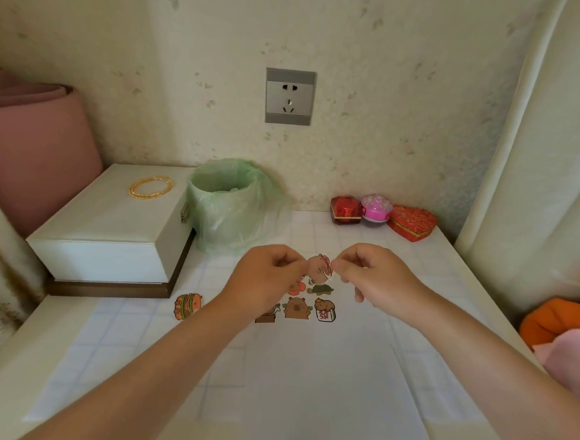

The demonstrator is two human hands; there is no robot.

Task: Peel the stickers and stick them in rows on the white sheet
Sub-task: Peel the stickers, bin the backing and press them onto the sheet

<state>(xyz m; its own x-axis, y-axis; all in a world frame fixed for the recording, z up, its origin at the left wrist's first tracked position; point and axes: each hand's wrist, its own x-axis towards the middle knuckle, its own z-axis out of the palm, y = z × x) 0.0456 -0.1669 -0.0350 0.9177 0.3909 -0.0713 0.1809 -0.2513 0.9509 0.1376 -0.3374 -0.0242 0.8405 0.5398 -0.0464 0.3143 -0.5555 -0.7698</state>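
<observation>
A small cartoon capybara sticker (319, 269) is held in the air between both hands, above the far end of the white sheet (322, 376). My left hand (267, 280) pinches its left side and my right hand (370, 273) pinches its right edge. On the sheet below lie several stuck stickers: a turtle (321, 289), a brown capybara (297, 308), and a capybara on a tile (325, 311). My left hand partly hides a red sticker (295, 289) and a brown one (268, 316). A burger sticker (187, 305) lies left of the sheet.
A white box (116, 228) with a gold bracelet (150, 186) stands at the left. A bin with a green liner (228, 205) sits behind my hands. Red and pink trinket boxes (381, 214) line the back wall. Orange and pink cloth (562, 328) lies at the right edge.
</observation>
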